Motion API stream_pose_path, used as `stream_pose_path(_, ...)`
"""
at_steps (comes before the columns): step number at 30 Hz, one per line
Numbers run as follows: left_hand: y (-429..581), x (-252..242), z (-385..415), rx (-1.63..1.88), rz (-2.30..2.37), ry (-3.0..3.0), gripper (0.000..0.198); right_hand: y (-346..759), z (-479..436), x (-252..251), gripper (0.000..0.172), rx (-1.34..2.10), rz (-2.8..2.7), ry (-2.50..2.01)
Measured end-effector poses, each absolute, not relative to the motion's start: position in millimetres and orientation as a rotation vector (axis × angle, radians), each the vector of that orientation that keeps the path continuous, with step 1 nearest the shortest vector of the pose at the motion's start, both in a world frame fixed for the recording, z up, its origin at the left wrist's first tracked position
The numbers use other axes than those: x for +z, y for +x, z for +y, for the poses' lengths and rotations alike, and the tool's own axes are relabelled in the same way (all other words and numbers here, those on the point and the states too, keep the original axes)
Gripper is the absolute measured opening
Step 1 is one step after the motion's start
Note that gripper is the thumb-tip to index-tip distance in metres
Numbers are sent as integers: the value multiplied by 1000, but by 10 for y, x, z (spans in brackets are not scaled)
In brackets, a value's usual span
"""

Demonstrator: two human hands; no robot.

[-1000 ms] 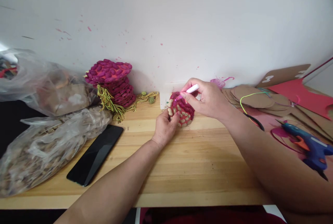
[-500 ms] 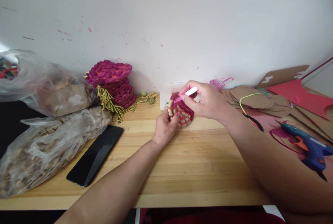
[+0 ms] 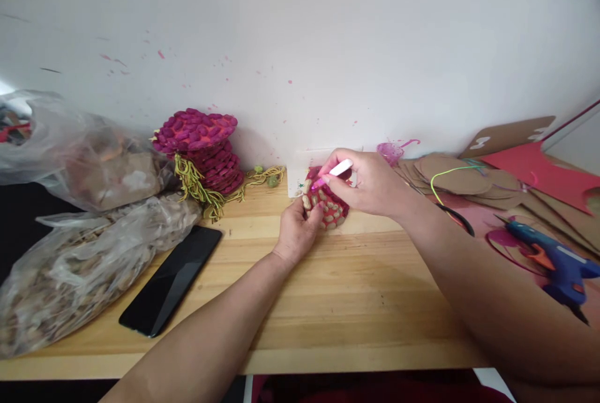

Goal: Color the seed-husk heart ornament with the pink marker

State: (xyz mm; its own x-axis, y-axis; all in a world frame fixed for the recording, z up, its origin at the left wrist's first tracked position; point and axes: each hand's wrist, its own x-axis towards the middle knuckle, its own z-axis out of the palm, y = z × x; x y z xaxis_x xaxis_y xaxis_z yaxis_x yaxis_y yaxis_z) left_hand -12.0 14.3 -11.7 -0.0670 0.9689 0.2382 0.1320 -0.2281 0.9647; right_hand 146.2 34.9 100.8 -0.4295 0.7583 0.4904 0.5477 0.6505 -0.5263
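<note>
A round red piece (image 3: 334, 212) studded with pale, seed-like or shell-like ovals is gripped at its left edge by my left hand (image 3: 300, 228), thumb on top. Part of its upper surface is coloured magenta. My right hand (image 3: 370, 181) pinches a white marker (image 3: 340, 167) whose pink tip rests on or just above the piece's upper left. Behind the piece lies a white card (image 3: 294, 181), partly covered. The piece's far right side is hidden by my right hand.
To the left stand a stack of magenta-studded discs (image 3: 201, 147) with yellow strings, plastic bags (image 3: 94, 272) and a black phone (image 3: 171, 281). Cardboard discs (image 3: 452, 175), red sheets (image 3: 539, 172) and a blue glue gun (image 3: 555, 259) lie on the right. A pink-spattered wall rises behind.
The marker's tip has shifted slightly down and left over the red piece. My left hand keeps its hold in nearly the same spot.
</note>
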Motion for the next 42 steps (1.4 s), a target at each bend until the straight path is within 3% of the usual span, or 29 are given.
stream_pose_path(8,-107,-109,144,1397,1252,1430,24,1530,400,1030,1,233,-2021,-1051)
stream_pose_path(19,-116,-150,167,1377,1245,1396,29,1962,860,901,8,102,-1508,-1301)
stream_pose_path(42,-141,-202,184,1333,1227,1349,37,2678,1256,610,20,-132,-1397,-1849)
